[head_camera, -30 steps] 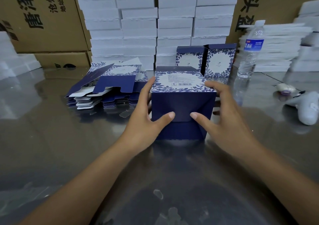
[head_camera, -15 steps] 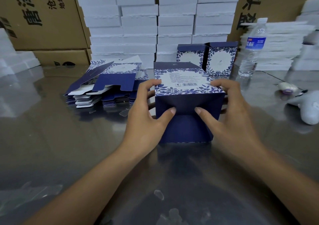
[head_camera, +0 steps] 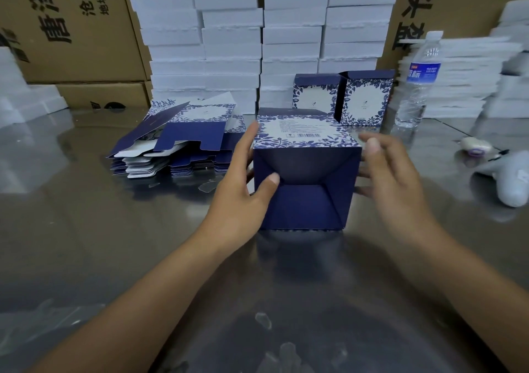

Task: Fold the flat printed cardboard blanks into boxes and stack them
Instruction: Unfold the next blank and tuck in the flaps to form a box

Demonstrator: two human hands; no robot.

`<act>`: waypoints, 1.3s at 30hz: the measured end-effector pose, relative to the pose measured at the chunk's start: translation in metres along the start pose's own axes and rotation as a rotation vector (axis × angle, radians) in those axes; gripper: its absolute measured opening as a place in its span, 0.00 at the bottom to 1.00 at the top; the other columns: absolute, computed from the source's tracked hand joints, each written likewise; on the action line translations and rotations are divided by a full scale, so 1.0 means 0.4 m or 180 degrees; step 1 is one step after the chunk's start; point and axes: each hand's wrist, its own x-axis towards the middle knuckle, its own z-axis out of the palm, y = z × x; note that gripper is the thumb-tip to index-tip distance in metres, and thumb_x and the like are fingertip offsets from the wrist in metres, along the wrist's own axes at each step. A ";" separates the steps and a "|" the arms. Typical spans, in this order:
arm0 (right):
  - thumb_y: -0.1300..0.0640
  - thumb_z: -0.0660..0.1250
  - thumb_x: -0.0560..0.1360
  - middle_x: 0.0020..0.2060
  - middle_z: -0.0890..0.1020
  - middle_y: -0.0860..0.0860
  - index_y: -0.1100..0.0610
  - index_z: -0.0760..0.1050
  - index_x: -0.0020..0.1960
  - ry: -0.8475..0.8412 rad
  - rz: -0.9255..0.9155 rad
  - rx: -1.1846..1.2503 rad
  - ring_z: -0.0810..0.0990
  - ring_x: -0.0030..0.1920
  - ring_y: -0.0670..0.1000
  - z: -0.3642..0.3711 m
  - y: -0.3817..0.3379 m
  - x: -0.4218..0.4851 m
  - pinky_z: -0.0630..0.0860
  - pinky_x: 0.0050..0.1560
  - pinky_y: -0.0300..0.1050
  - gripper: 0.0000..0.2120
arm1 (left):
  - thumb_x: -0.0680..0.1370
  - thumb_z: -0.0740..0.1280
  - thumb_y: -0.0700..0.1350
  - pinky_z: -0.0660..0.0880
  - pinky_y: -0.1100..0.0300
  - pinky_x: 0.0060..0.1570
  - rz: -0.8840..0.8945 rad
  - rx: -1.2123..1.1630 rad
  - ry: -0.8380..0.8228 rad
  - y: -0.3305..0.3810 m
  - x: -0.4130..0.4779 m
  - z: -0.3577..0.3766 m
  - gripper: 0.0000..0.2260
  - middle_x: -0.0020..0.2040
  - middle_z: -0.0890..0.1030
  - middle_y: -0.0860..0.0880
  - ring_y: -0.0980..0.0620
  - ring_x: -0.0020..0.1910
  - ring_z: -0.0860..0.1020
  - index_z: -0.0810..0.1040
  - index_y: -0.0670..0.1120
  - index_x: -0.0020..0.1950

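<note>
Broadly, the table (head_camera: 86, 229) carries foam stacks (head_camera: 229, 43) at the back and a pile of flat blanks (head_camera: 177, 143) left of centre. Just right of them stands the box (head_camera: 303, 201), barcode face up. The left hand (head_camera: 243, 198) clasps its near left corner, thumb on the dark flap. The right hand (head_camera: 395, 178) is blurred, fingers spread loose beside the right wall, holding nothing.
</note>
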 end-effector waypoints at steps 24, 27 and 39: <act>0.49 0.77 0.53 0.57 0.82 0.51 0.58 0.64 0.71 -0.0324 0.1748 0.1268 0.82 0.51 0.47 -0.019 0.003 0.019 0.76 0.59 0.53 0.49 | 0.83 0.55 0.49 0.77 0.55 0.54 -0.1057 -0.1411 0.0525 -0.011 0.035 -0.033 0.13 0.55 0.83 0.53 0.54 0.56 0.80 0.78 0.52 0.59; 0.52 0.73 0.59 0.46 0.85 0.48 0.55 0.77 0.51 -0.0292 0.1733 0.1594 0.83 0.44 0.44 -0.025 -0.007 0.025 0.76 0.57 0.49 0.21 | 0.83 0.55 0.49 0.75 0.47 0.59 -0.1465 -0.1958 0.0528 -0.010 0.034 -0.034 0.13 0.58 0.82 0.50 0.49 0.59 0.79 0.76 0.50 0.62; 0.46 0.66 0.65 0.44 0.83 0.46 0.50 0.77 0.50 -0.0705 0.1079 0.1517 0.79 0.47 0.48 -0.031 -0.024 0.018 0.70 0.52 0.46 0.15 | 0.82 0.57 0.50 0.82 0.54 0.42 -0.2029 -0.2266 0.0686 0.000 0.036 -0.026 0.15 0.56 0.83 0.47 0.49 0.52 0.82 0.74 0.48 0.66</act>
